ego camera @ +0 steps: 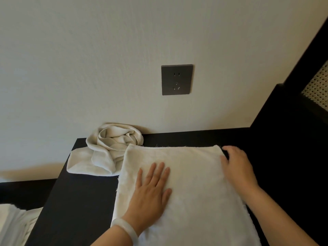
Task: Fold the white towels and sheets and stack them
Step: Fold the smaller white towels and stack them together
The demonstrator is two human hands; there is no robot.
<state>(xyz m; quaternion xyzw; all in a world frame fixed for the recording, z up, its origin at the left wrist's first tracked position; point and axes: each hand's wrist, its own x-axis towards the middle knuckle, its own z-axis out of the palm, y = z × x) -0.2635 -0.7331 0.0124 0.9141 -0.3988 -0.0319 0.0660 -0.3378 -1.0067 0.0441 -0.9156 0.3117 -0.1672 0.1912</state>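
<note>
While left hand [150, 190] presses folded towel [195, 176], right hand [237, 166] grips its corner

A folded towel [195, 183] lies on the table [79, 201], reaching from its near edge almost to its back edge. A crumpled towel [110, 144] sits at the table's back left corner, touching the folded one and hanging over the left edge. The left hand [150, 190] lies on the folded towel's middle, the right hand [237, 166] over its far right corner. More linen [14, 224] lies left of the table.
</note>
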